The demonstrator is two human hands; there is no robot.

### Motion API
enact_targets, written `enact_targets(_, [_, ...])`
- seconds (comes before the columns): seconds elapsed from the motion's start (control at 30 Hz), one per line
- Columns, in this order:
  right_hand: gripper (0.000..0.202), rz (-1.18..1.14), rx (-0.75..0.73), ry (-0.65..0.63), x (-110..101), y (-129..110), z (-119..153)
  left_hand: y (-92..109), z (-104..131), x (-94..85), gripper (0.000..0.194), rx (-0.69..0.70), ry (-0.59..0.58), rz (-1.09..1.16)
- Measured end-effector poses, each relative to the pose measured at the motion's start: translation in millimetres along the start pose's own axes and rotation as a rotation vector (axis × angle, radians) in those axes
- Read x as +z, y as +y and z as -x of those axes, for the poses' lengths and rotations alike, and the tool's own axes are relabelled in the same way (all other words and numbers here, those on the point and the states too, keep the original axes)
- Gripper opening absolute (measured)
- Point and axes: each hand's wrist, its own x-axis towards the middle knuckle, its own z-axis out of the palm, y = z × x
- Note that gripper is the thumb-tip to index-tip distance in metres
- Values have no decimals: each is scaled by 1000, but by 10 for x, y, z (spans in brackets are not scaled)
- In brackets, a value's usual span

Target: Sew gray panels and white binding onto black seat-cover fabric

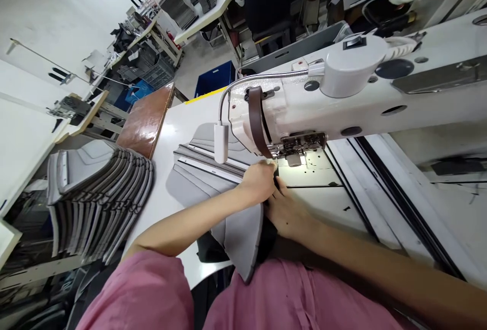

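A grey padded fabric panel [236, 223] with stitched lines and white strips lies across the white sewing table and hangs over its front edge toward my lap. My left hand [258, 180] is closed on the panel's right edge, just before the needle area of the industrial sewing machine [281, 112]. Close below it, my right hand [289, 213] grips the same edge, where black material [269, 233] shows underneath. The fingertips of both hands are partly hidden. A brown strap [256, 119] hangs on the machine head above my left hand.
At left stands a stack of similar grey panels [101, 188]. A small lamp [221, 142] on a bent metal arm hangs over the panel. Behind the table are a brown board [146, 117] and a blue bin [216, 79]. A person in dark clothes [266, 0] is farther back.
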Motion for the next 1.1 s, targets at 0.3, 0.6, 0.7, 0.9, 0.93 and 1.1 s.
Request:
enact_targets(0.3, [17,-183,148,177,-200,-19,286,-51,252,196,44,-19,254,277])
enact_targets(0.6, [73,-405,146,87,-307,485,158,-116,762,166,66,-17,72,385])
enact_targets(0.7, [79,-412,158,70,-267,511,142,-110,685,282,75,-9,53,328])
enact_targets(0.9, [89,-398,209,73,-272,524,90,-75,619,342,80,12,29,232])
enact_targets(0.93, [90,-393,215,75,-267,517,82,-77,610,333,79,10,26,225])
enact_targets(1.1, [91,-305,216,112,-196,454,68,-80,518,309,77,-6,38,231])
